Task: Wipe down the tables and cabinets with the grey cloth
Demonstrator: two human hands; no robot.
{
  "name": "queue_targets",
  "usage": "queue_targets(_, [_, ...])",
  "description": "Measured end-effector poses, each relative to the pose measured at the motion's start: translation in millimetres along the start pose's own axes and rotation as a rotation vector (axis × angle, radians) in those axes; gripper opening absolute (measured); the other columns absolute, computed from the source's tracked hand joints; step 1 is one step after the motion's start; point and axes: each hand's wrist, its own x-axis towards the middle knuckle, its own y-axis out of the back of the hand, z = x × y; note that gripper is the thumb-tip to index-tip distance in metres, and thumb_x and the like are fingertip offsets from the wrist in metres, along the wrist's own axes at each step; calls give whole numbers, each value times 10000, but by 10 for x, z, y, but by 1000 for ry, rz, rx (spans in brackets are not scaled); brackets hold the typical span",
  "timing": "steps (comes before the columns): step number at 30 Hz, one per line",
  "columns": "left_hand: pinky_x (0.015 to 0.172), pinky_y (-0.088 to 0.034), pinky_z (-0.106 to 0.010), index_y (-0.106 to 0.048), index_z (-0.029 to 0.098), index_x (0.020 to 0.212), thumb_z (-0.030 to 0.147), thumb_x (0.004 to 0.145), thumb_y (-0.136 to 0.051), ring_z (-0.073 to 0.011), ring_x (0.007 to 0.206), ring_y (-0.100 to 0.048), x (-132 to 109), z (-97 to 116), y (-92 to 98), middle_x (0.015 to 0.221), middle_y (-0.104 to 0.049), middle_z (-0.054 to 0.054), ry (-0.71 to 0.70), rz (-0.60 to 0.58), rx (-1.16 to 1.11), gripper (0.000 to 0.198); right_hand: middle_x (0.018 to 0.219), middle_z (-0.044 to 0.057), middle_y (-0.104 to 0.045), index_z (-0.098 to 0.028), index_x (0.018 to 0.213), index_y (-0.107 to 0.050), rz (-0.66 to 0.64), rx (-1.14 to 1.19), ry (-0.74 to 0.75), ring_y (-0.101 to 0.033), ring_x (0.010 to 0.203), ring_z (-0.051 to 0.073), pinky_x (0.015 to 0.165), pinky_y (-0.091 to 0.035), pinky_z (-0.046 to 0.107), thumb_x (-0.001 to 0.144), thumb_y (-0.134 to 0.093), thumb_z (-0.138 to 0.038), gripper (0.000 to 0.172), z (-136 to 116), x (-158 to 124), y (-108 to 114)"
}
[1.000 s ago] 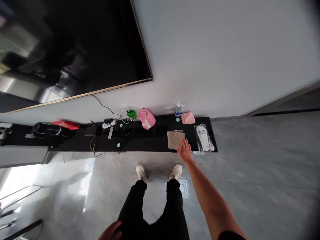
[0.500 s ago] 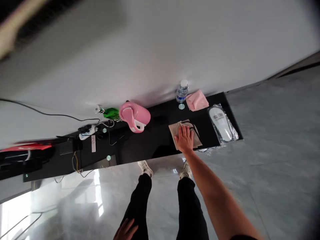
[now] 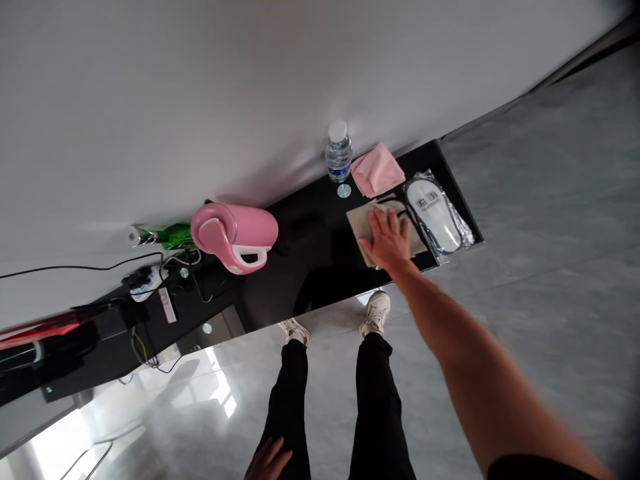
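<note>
My right hand (image 3: 387,239) lies flat with fingers apart on a folded beige cloth piece with black cords (image 3: 363,221), perhaps a bag; the hand covers its middle. Just right of the cloth, close against it, is a pair of white slippers in clear plastic (image 3: 437,217). Behind it lies a folded pink cloth (image 3: 379,171), with a clear water bottle with a white cap (image 3: 339,157) standing to its left. My left hand (image 3: 270,460) hangs by my left thigh at the bottom edge, fingers spread, holding nothing I can see.
The glossy black tabletop (image 3: 300,267) is long and narrow along the wall. A pink kettle-like jug (image 3: 250,233), a green bottle (image 3: 177,236), a white strip (image 3: 167,305), cables (image 3: 145,347) and a red item (image 3: 40,335) sit to the left. My shoes (image 3: 376,312) stand at its front edge.
My right hand has slid the beige cloth rightward, closing the gap to the slippers. The camera view has shifted and turned. My left hand stays by my thigh.
</note>
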Motion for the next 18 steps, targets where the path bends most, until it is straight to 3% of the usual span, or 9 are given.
queue_targets(4, [1315,-523,-567,-453,887,1411,428,740,-901,-410,1587,-532,-100,-154,64,1641,-581,235,15,-46,-54,928,1817,315,-336,47,1783,-286,42,-93,7,-152,1717,493,1360,-163,790,1134,-511,-530,897,408,137,162])
queue_targets(6, [1319,-517,-576,-449,877,1431,433,752,-897,-409,1594,-521,-132,-241,61,1656,-564,227,4,-47,-63,926,1825,341,-292,77,1775,-266,88,-112,-80,-121,1730,493,1361,-138,806,1150,-470,-519,887,392,160,136])
queue_targets(8, [1321,-513,-575,-445,856,1466,416,747,-901,-408,1602,-513,-139,-328,74,1678,-548,209,-21,-22,-43,958,1843,358,-234,96,1774,-254,99,-118,-109,-109,1740,500,1353,-117,833,1167,-406,-483,853,195,119,62])
queue_targets(11, [1303,-532,-560,-455,826,1498,454,738,-930,-411,1593,-528,-101,-453,102,1686,-553,174,-90,11,-6,970,1832,363,-263,105,1758,-313,2,-102,92,-201,1732,472,1359,-184,775,1180,-310,-459,808,-517,-102,-143])
queue_targets(14, [1244,-590,-565,-499,820,1479,469,708,-968,-431,1539,-587,-30,-545,67,1633,-623,153,-130,42,29,969,1759,262,-481,-56,1661,-581,-140,-46,383,-426,1655,372,1295,-345,645,1177,-217,-549,781,-1580,-459,-513])
queue_targets(16, [1200,-627,-580,-535,830,1442,419,714,-962,-442,1499,-623,9,-583,-4,1587,-669,152,-110,74,65,939,1671,185,-618,-178,1493,-762,-183,-6,543,-489,1617,359,1252,-387,636,1152,-262,-623,752,-2249,-688,-795])
queue_targets(18, [1161,-658,-588,-560,852,1397,342,745,-920,-441,1464,-652,32,-612,-89,1547,-703,163,-76,98,100,903,1532,168,-734,-208,1231,-878,-164,6,554,-554,1559,379,1195,-423,652,1107,-299,-702,771,-2728,-848,-1016])
